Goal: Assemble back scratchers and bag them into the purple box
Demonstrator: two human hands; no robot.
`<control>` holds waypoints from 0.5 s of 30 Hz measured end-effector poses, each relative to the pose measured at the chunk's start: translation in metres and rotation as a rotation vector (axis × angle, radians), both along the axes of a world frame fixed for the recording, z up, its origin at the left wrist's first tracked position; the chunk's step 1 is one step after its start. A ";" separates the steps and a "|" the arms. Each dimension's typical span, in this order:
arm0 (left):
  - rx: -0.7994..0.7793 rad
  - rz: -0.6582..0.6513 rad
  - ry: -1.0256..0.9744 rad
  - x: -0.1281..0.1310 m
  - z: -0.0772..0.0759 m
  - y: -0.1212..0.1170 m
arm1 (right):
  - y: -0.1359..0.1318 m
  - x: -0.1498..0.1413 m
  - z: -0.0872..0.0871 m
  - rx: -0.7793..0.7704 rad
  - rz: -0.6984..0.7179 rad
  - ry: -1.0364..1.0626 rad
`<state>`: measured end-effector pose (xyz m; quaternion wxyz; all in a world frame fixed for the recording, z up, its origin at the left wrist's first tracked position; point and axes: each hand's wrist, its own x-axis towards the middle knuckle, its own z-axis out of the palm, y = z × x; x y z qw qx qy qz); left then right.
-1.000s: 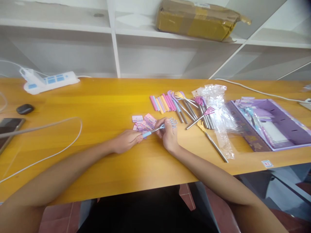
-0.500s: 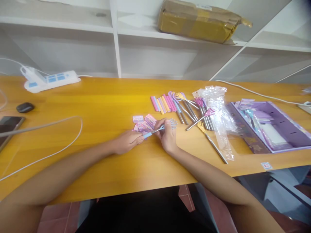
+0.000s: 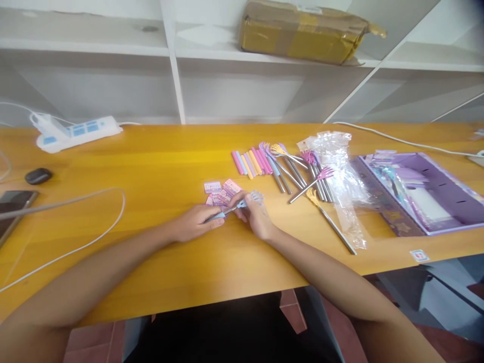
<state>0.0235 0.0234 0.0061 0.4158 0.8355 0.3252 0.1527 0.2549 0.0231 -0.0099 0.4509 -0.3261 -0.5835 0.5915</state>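
Observation:
A light blue back scratcher (image 3: 242, 203) with a hand-shaped head and a metal rod spans both my hands above the table. Its blue handle sleeve (image 3: 217, 216) is gripped by my left hand (image 3: 194, 222), thumb laid along it. My right hand (image 3: 257, 218) closes around the scratcher just below its head, whose small fingers stick out past my knuckles. Partly hidden behind my hands lies a pile of pink and purple printed cards (image 3: 221, 191). Coloured handle sleeves (image 3: 251, 163) sit in a row beyond my right hand, beside several back scratchers (image 3: 293, 164) with bare metal rods.
Crumpled clear plastic bags (image 3: 340, 166) lie right of the scratchers, and a purple box (image 3: 449, 194) stands further right. At left are a power strip (image 3: 81, 132), a black case (image 3: 38, 175), a phone (image 3: 15, 212) and a white cable (image 3: 94, 234). A taped carton (image 3: 302, 33) rests on the shelf.
The back scratcher has shifted a little left and toward me, still between both hands. My right hand has moved left with it. The camera view has shifted slightly.

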 end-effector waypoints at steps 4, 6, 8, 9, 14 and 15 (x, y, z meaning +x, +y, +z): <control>-0.025 0.021 -0.015 0.000 -0.002 -0.001 | -0.001 0.000 -0.003 0.023 0.088 0.015; -0.008 0.032 -0.003 0.001 -0.003 -0.002 | -0.001 0.000 -0.003 0.029 0.055 -0.003; 0.007 0.036 0.011 0.001 -0.003 -0.003 | -0.002 0.000 -0.001 0.042 -0.003 -0.039; 0.008 0.036 0.012 0.001 -0.003 -0.003 | -0.002 0.000 0.000 0.049 -0.033 -0.059; 0.003 0.042 -0.034 0.000 -0.001 -0.003 | 0.009 0.008 0.014 0.095 -0.205 -0.108; 0.006 0.040 -0.036 -0.001 -0.001 -0.004 | 0.016 0.015 0.020 0.107 -0.278 -0.089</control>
